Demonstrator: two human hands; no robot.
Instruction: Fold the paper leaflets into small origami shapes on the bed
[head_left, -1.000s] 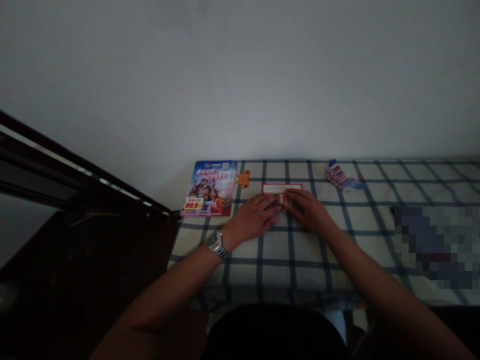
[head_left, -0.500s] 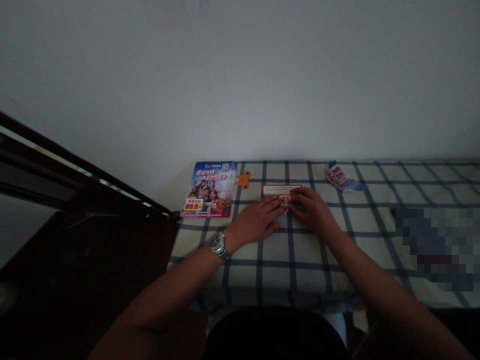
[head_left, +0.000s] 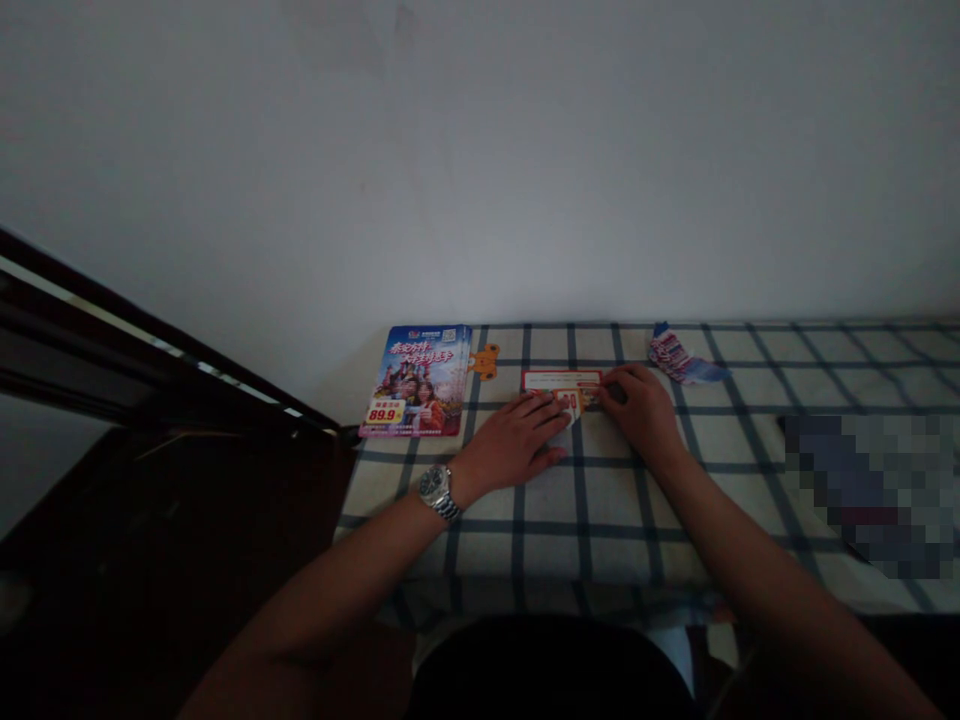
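A partly folded paper flyer [head_left: 555, 380] with a red border and white and orange patches lies on the checked cloth in front of me. My left hand [head_left: 517, 442] rests flat over its left and lower part, fingers stretched out, covering much of it. At its right end my right hand [head_left: 639, 408] has thumb and fingers pinched together on the paper edge. The exact fold under the fingers is hard to make out. A metal wristwatch [head_left: 436, 490] sits on my left wrist.
At the left stands a stack of printed flyers [head_left: 416, 380], with an orange bear-shaped cutout [head_left: 484, 361] beside it. Folded printed paper [head_left: 682, 358] lies at the back right. A blurred-out item [head_left: 870, 495] is at the far right. The wall borders the table behind.
My right hand has moved to the right along the flyer, from near my left fingertips to its right end, uncovering more of the paper. My left hand has stayed nearly in place.
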